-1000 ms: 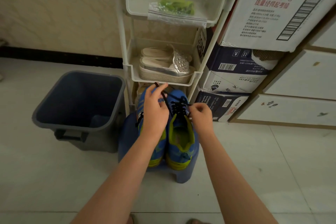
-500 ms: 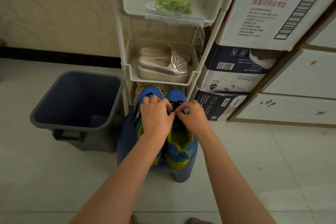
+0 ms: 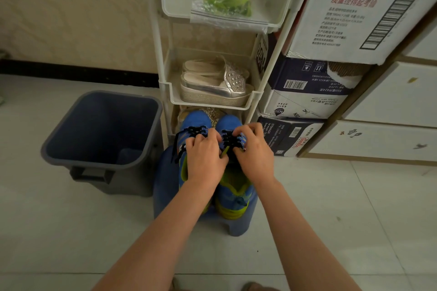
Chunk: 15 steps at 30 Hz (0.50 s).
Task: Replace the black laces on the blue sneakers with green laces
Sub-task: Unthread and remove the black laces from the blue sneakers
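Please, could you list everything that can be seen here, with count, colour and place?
blue sneakers: two, blue with yellow-green lining, on the stool
black laces: two, black, threaded in the sneakers
green laces: count unclear, green, bagged on the rack's top shelf
stool: one, blue, before the rack
rack: one, white, at the wall
silver shoes: one pair, silver, middle shelf
bin: one, dark grey, left of the stool
boxes: three, white and navy, stacked right of the rack
cabinet: one, white, far right
left hand, right hand: both grip the black laces of the sneaker nearer the boxes
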Each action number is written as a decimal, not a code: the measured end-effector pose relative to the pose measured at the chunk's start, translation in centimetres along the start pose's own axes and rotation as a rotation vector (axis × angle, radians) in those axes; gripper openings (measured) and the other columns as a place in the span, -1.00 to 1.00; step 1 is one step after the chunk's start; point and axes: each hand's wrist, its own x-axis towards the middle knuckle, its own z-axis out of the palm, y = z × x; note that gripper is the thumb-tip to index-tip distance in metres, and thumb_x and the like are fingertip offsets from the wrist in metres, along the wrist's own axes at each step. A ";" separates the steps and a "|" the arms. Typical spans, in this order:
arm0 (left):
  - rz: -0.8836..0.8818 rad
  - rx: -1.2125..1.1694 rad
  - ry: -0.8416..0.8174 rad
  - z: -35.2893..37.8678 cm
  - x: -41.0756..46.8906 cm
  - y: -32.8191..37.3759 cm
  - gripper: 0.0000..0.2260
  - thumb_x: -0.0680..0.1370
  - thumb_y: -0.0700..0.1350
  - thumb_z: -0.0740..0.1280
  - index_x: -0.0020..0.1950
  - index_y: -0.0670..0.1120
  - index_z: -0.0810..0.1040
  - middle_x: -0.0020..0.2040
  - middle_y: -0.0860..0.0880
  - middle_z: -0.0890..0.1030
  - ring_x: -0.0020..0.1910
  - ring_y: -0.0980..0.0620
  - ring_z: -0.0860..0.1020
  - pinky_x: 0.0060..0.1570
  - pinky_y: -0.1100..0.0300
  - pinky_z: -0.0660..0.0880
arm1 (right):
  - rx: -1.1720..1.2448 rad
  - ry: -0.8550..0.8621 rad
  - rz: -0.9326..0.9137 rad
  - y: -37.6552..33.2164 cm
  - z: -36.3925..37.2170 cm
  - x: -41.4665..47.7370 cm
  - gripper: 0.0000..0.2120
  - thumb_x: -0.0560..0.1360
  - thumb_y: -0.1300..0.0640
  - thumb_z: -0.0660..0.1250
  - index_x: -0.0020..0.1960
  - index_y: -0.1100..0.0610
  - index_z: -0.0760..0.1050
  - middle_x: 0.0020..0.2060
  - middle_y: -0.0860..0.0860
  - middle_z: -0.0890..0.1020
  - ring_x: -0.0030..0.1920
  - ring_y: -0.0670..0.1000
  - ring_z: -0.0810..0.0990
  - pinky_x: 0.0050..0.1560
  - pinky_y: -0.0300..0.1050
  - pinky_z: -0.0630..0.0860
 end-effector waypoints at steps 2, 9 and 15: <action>-0.015 -0.008 0.027 0.1 -0.1 -0.1 -0.72 0.47 0.00 0.37 0.10 0.00 0.38 -0.08 0.08 0.60 0.16 0.05 0.39 0.21 0.14 0.08 | -0.042 0.024 -0.113 0.2 0.3 0.0 -0.81 0.37 0.27 0.42 -0.07 0.07 0.54 0.13 0.02 0.40 0.02 0.04 0.44 -0.15 -0.07 0.47; -0.048 -0.020 0.022 0.2 -0.4 -0.3 -0.83 0.51 0.05 0.34 0.03 0.02 0.53 -0.09 0.13 0.60 0.20 0.07 0.34 0.19 0.15 0.03 | -0.001 0.017 -0.015 1.0 0.8 -0.5 -0.96 0.41 0.12 0.45 -0.15 0.07 0.63 0.09 -0.01 0.48 0.15 0.01 0.37 0.02 -0.13 0.38; -0.039 -0.035 0.008 0.2 -0.4 -0.4 -0.86 0.52 0.04 0.32 0.05 0.06 0.55 -0.12 0.15 0.61 0.20 0.08 0.32 0.18 0.15 0.02 | 0.716 0.188 0.618 1.2 0.9 -0.1 -0.85 0.45 0.24 0.35 -0.13 -0.01 0.52 0.08 0.13 0.51 0.10 0.11 0.51 0.19 0.09 0.46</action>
